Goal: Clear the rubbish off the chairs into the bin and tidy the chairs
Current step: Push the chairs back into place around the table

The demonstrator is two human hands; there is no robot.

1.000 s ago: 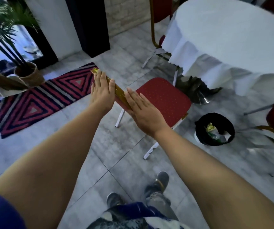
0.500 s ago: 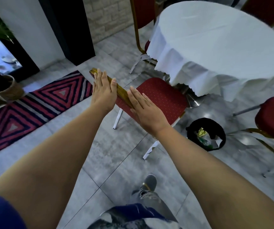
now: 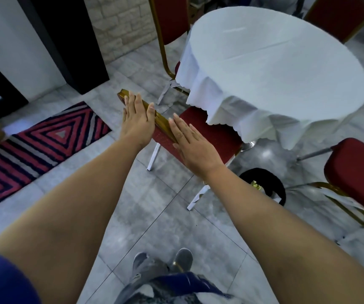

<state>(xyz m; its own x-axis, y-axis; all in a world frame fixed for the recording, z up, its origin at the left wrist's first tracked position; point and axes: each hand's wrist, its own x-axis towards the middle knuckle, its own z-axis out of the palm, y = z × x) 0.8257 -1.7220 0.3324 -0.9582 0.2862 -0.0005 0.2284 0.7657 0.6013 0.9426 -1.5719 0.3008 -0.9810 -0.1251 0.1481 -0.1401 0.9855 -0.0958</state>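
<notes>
Two bare hands rest flat on the gold metal top rail of a red-upholstered chair in the middle of the scene. The left hand lies on the far left part of the rail, fingers straight and together, thumb along the rail's right side; its grip is released, palm pressing rather than grasping. The right hand lies just right of it on the near end of the rail and the chair's red back, fingers spread and extended, grip likewise released. Between the two hands a short stretch of gold rail shows.

The chair's red seat points toward the round surface covered in a white scalloped tablecloth at the far right, and the cloth's hanging edge overlaps the seat's far corner. The seat looks bare where it shows. White chair legs stand on the grey tiled floor.

To the near right, partly hidden by the right forearm, stands a round black bin with a scrap of yellow-green rubbish inside. Right of it is a second red chair with a gold frame. A third red chair stands at the far side, beside the cloth. A red, black and grey striped rug lies on the left.
</notes>
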